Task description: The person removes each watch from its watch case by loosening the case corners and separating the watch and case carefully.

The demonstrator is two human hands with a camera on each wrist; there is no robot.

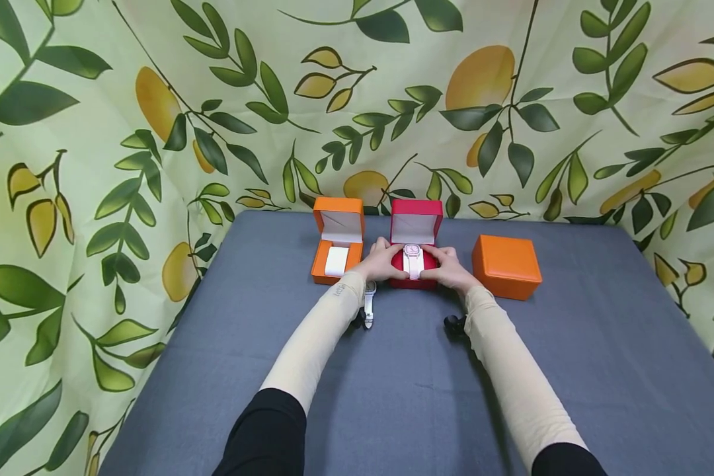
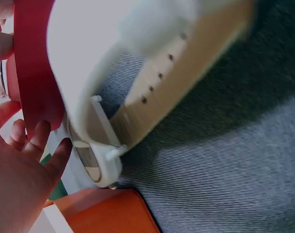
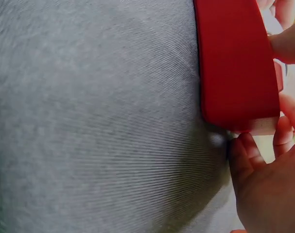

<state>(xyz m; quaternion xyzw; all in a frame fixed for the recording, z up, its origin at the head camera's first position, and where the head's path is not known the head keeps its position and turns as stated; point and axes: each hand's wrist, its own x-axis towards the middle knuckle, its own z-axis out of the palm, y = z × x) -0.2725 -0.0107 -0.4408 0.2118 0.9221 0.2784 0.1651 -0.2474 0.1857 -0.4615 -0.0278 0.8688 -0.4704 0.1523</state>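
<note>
An open red watch box (image 1: 415, 228) stands at the far middle of the table, with a white watch (image 1: 413, 259) on its red cushion. My left hand (image 1: 383, 260) touches the cushion's left side and my right hand (image 1: 449, 265) its right side, fingers curled around it. A second white watch (image 1: 369, 303) lies on the cloth just under my left wrist; the left wrist view shows that white watch (image 2: 137, 92) close up beside the red box (image 2: 35, 73). The right wrist view shows the red box (image 3: 237, 63) with fingers (image 3: 288, 46) on it.
An open orange box (image 1: 337, 240) with a white cushion stands left of the red box. A closed orange box (image 1: 506, 266) sits to its right. A grey cloth (image 1: 404, 383) covers the table, and a leaf-and-lemon printed curtain (image 1: 155, 119) hangs behind and at both sides.
</note>
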